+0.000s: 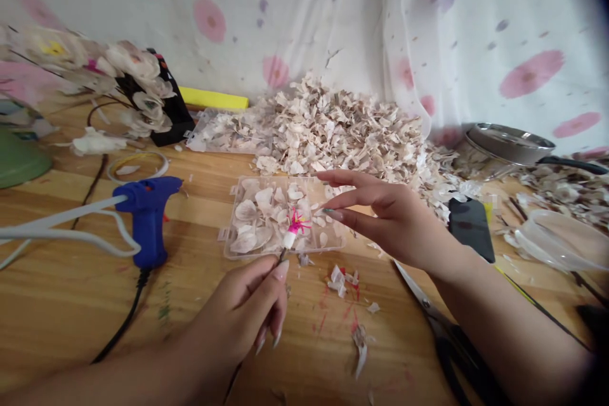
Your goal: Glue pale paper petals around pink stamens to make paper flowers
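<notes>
My left hand point(257, 304) is closed round a thin dark stem topped by a white piece and a pink and yellow flower centre point(297, 224). Behind that flower centre lies a clear plastic box point(228, 247), its compartments holding thin whitish petals point(257, 236). My right hand point(380, 209) hovers over the box's right side, fingers stretched toward the left. Thumb and index finger are close together at the tips; whether a small petal is between them cannot be made out.
A blue glue gun point(148, 222) stands at the left. Scissors point(442, 330) lie beneath my right forearm. A large petal heap point(347, 130) fills the back, with white flowers point(143, 70) at the left and a metal pan point(509, 143) at the right.
</notes>
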A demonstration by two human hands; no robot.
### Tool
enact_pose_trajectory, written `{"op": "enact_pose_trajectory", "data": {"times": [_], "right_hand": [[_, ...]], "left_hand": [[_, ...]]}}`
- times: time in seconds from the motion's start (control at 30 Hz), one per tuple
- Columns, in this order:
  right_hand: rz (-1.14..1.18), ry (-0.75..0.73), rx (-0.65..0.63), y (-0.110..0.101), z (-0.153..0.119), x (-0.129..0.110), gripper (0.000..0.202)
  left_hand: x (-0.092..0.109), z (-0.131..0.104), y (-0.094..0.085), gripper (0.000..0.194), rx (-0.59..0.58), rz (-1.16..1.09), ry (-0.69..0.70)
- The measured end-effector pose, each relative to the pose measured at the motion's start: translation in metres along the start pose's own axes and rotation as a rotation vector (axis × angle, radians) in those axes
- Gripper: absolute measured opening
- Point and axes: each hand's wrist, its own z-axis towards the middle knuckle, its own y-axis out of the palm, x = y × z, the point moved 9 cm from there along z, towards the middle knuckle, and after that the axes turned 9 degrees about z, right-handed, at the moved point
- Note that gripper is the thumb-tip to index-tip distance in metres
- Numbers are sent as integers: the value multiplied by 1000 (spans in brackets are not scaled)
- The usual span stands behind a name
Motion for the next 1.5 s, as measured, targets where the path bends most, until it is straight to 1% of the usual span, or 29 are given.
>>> {"op": "enact_pose_trajectory", "data": {"times": [0.1,0.2,0.3,0.47,0.57,0.67,0.77,1.0,1.2,1.37,1.5], "right_hand": [[-52,-62,14,6,-3,-10,14],[-76,-118,-61,20,-7,-19,15],[-154,-166,-129,31,-11,-23,16],[-189,-174,-99,32,-11,-24,16],[-193,-182,-87,32,-13,-30,16],[-230,-209,-105,36,-17,-38,18],[-293,-226,-128,42,-20,-40,21],[-407,-235,-55,41,-18,-38,22],[-461,-245,-25,41,-17,-37,23],[-477,-268,14,41,-19,-39,23],[-467,-260,45,39,-20,-38,22]], "left_hand": [[6,0,0,49,7,50,37],[7,0,0,47,8,64,38],[4,1,1,44,-1,44,16],[3,2,2,44,-3,29,14],[2,2,3,44,-8,37,17],[2,1,3,43,-14,30,21],[4,0,3,43,-11,40,31],[4,0,2,43,-6,46,28],[3,0,2,44,-6,49,21],[4,-1,2,45,-8,62,33],[4,0,3,44,-10,52,24]]}}
